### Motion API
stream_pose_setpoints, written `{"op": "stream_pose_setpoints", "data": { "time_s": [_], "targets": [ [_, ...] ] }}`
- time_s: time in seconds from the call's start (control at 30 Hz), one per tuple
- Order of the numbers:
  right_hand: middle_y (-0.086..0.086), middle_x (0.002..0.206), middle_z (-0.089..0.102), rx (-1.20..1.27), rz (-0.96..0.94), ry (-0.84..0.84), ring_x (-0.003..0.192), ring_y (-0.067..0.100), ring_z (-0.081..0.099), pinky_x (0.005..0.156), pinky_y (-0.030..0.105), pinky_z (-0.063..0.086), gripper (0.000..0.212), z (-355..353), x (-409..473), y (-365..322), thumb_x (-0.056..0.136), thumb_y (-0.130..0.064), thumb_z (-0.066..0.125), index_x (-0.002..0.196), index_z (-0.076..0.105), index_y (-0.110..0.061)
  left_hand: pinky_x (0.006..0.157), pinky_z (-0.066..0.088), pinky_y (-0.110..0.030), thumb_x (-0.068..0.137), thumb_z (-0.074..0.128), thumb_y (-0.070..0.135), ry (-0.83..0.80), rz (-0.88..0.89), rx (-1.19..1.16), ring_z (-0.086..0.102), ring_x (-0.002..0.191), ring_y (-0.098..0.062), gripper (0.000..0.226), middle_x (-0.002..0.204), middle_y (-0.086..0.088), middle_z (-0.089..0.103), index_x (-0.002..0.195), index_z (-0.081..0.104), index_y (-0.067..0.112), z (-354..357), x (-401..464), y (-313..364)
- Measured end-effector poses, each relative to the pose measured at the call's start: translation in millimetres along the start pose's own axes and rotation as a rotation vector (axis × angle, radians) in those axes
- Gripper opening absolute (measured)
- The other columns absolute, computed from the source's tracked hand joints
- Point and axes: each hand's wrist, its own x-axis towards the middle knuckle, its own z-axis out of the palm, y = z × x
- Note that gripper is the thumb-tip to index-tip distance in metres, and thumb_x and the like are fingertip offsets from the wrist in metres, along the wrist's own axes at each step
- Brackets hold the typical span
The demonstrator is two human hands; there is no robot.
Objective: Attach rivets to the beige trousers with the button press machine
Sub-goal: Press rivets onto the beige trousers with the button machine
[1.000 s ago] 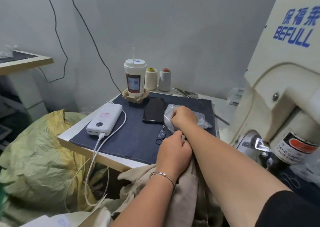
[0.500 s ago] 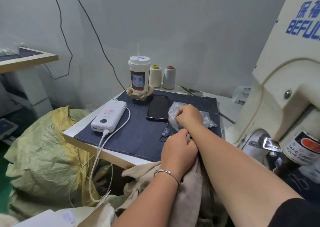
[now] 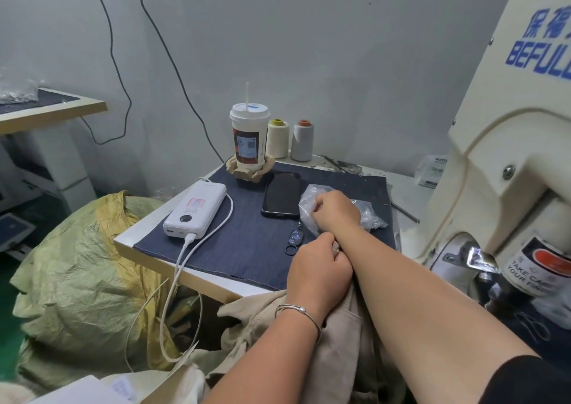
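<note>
Beige trousers (image 3: 336, 342) bunched inside left hand (image 3: 319, 269) grip.

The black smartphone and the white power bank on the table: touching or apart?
Apart. The head view shows dark blue cloth between black smartphone and white power bank.

Silver bangle (image 3: 298, 311) (black sleeve (image 3: 534, 382))

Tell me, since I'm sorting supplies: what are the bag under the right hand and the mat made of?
The bag looks like thin clear plastic: see-through, crinkled, glossy. The mat looks like dark blue denim: matte, fine woven streaks, raw edge.
</note>
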Motion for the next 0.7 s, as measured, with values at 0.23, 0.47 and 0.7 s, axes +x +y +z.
{"op": "stream_pose_setpoints", "data": {
  "time_s": [0.23, 0.47, 0.7],
  "targets": [
    [0.009, 0.122, 0.046, -0.015, -0.028, 0.019, 0.098, 0.029, 0.055, 0.071, 0.034, 0.044, 0.011, 1, -2, 4, 0.089, -0.013, 0.055, 0.091, 0.062, -0.021, 0.054, 0.029, -0.035, 0.084, 0.047, 0.015, -0.004, 0.014, 0.011, 0.045, 0.068, -0.030, 0.020, 0.072, -0.008, 0.057, 0.066, 0.037, 0.014, 0, -1, 0],
    [0.012, 0.127, 0.040, 0.139, 0.045, 0.145, 0.113, 0.029, 0.045, 0.084, 0.036, 0.044, 0.013, -23, -22, 14, 0.094, -0.014, 0.049, 0.099, 0.061, -0.013, 0.059, 0.033, -0.038, 0.086, 0.046, 0.015, -0.008, 0.057, 0.030, 0.048, 0.073, -0.033, 0.026, 0.074, -0.009, 0.059, 0.063, 0.036, 0.020, 0, -1, 3],
    [0.007, 0.116, 0.039, 0.264, -0.121, 0.292, 0.107, 0.023, 0.043, 0.089, 0.031, 0.038, 0.013, -41, -130, 34, 0.091, -0.016, 0.050, 0.094, 0.059, -0.008, 0.054, 0.030, -0.038, 0.091, 0.051, 0.021, 0.011, 0.076, 0.042, 0.043, 0.063, -0.026, 0.032, 0.064, -0.007, 0.054, 0.062, 0.041, 0.015, -1, -5, 5]
  ]
}}
